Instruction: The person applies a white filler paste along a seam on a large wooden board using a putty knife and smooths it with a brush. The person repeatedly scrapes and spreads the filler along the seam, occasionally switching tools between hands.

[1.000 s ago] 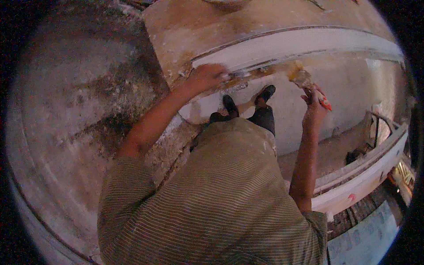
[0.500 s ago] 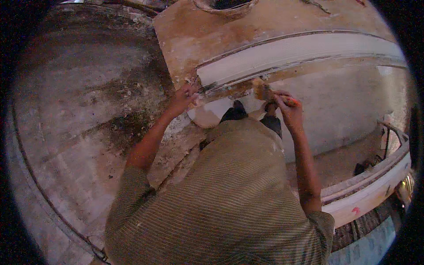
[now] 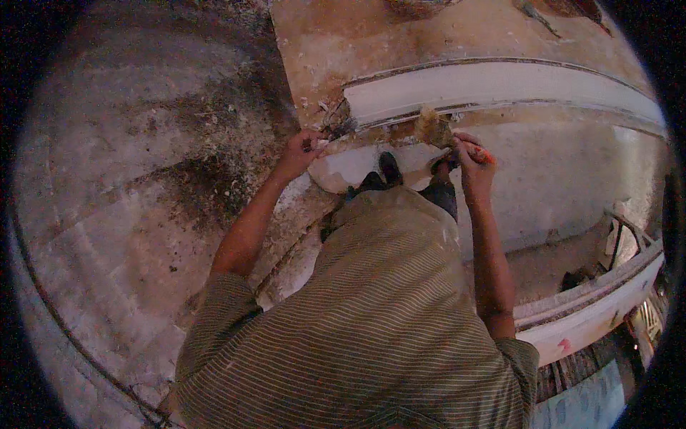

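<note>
A wide paintbrush with tan bristles (image 3: 433,127) and an orange handle is gripped in my right hand (image 3: 474,163). Its bristles lie against or just over the near edge of a long white strip (image 3: 500,86), set in a dark-edged frame. My left hand (image 3: 303,151) is at the strip's left end, fingers bent and pinched together. Beside those fingers a dark, frayed-looking patch or piece (image 3: 341,127) shows at the corner. Whether the fingers hold it or only touch the end is not clear.
Brown, stained board (image 3: 321,57) lies beyond the strip. My dark-shod feet (image 3: 389,168) stand on the near side. A grey, dirt-spotted floor (image 3: 107,179) spreads to the left. A pale raised edge (image 3: 586,304) runs at the lower right, with a dark metal frame (image 3: 625,232) near it.
The view has shifted, so the strip appears farther right and slightly lower. My right hand has tilted the brush, bringing its bristles up toward the strip's edge. My left hand stays by the strip's end.
</note>
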Available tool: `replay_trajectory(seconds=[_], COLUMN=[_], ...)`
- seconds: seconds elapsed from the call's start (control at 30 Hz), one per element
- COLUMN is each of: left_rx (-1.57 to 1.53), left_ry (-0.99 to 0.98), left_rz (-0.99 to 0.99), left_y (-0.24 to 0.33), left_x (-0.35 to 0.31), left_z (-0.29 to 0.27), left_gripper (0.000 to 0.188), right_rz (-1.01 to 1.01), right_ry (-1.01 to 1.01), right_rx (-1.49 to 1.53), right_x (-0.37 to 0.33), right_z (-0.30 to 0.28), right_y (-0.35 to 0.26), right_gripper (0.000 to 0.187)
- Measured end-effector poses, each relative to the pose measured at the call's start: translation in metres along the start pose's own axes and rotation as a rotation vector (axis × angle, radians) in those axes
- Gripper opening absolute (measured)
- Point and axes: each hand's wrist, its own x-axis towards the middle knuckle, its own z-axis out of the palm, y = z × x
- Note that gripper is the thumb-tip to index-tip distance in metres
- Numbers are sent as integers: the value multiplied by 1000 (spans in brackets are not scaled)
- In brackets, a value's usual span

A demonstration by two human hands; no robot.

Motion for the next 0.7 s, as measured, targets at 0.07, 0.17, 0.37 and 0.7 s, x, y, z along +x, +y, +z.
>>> replay_trajectory(seconds=[0.07, 0.17, 0.37, 0.7], left_rx=[13, 17, 127, 231], left_ry=[38, 139, 148, 14], left_rz=[113, 179, 128, 161], left_y=[-5, -7, -16, 26], left_x=[4, 5, 7, 22], left_z=[8, 21, 37, 43], left_gripper=[13, 13, 14, 12], right_rz=[-8, -29, -53, -96], right_ry=[37, 97, 125, 245], right_rx=[-7, 40, 65, 82], right_x=[-1, -3, -8, -9], right_z=[-3, -1, 0, 13], right_y=[3, 1, -2, 2], right_gripper=[17, 21, 20, 19])
